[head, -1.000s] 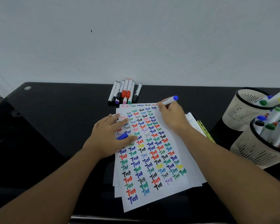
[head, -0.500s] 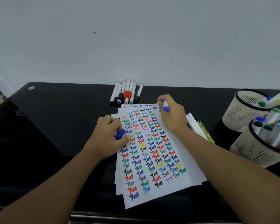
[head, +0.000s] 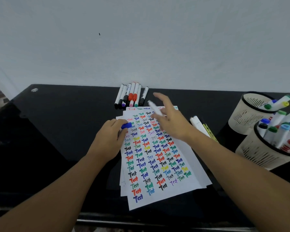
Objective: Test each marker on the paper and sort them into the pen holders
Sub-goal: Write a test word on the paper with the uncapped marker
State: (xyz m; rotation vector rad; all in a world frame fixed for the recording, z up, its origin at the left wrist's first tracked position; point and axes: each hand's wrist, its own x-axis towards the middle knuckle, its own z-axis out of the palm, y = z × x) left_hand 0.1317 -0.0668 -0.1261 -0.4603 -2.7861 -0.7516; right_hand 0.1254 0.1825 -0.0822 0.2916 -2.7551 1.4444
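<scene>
Blue cap point(head: 126, 125) pinched in left hand point(head: 109, 137); right hand point(head: 170, 121) (blurred, fingers spread) holds white marker point(head: 155, 110) above paper point(head: 159, 158).

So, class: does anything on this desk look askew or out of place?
Yes. The sheets of paper lie fanned and skewed rather than square to the desk edge. Two markers and a yellow-green item lie loose beside the paper, outside the pen holders. Nothing looks spilled or damaged.
</scene>
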